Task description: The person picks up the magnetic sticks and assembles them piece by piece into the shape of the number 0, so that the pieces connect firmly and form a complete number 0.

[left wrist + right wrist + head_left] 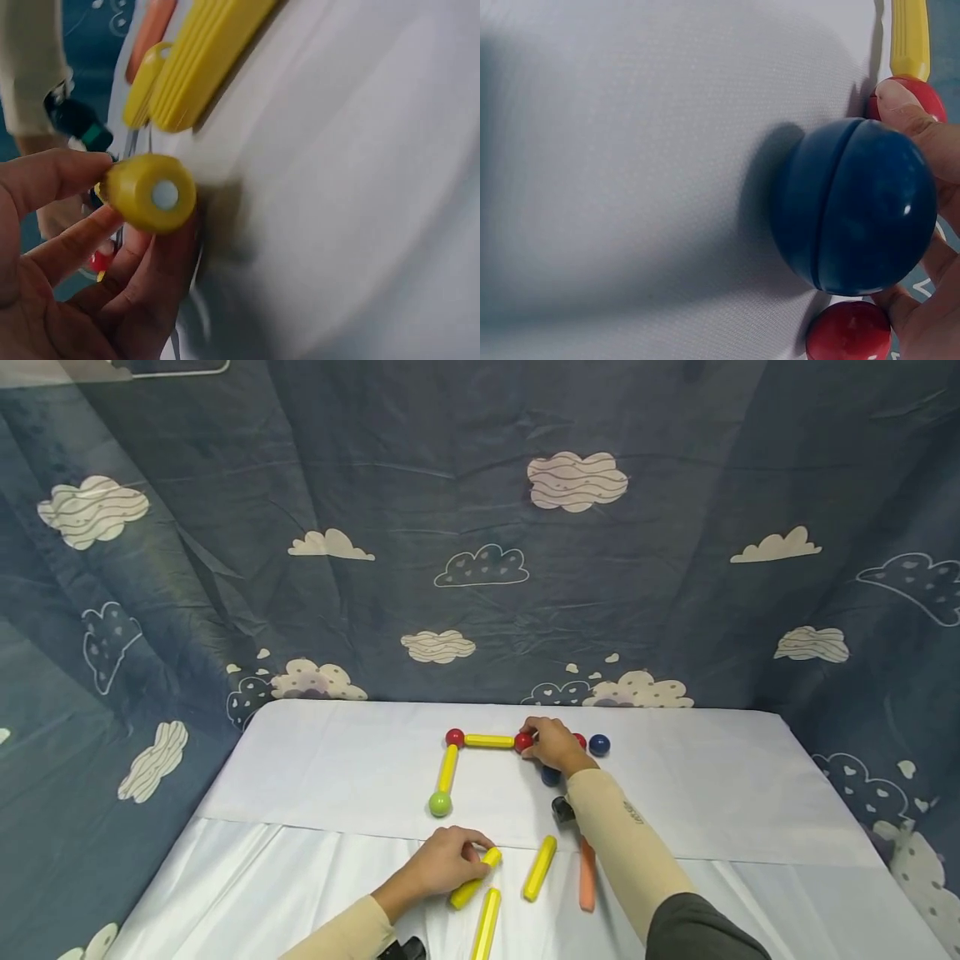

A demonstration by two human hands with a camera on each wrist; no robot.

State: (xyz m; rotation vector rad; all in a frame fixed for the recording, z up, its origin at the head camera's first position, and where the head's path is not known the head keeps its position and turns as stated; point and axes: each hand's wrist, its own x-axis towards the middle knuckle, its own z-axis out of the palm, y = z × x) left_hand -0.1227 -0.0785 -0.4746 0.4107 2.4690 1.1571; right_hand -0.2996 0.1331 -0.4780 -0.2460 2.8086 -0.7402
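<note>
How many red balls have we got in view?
3: a red ball between two yellow sticks, another touched by the right hand, a third partly behind that hand. More may be hidden.

— What lies near the table's (322, 760) far edge?

— A crosswise rod (489, 742) between a corner ball (454, 737), left, and a right ball (522, 742) in the right hand (555, 745). Right of the hand, an inner ball (847, 334) and outer ball (599, 744); before it, a near ball (551, 776).

— Toward the front?

— A side rod (447, 769), from corner ball to end ball (440, 803). Before that, a held rod (466, 894) in the left hand (444, 862); to its right, a front rod (487, 925), middle rod (540, 868) and outer rod (587, 881).
</note>
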